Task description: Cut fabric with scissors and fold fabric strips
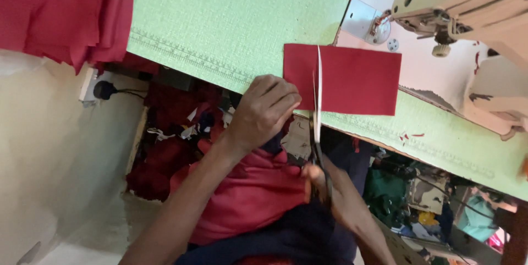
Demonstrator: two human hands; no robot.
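In the head view, the left hand pressed on the near left edge of a red fabric rectangle, its grip closed on that edge, with the fingers curled over the cloth. The fabric lay flat on the green table, at the edge nearest to the person. The right hand was below the table edge, its grip clamped on the handles of the scissors. From this grip, the blades reached upward across the fabric, just beside the left hand's fingers, and they looked nearly together. Beyond the fabric, far from both grips, stood a cream sewing machine. More red cloth hung at the far left, well apart from the hands. Below the left grip, red and dark cloth lay on the person's lap.
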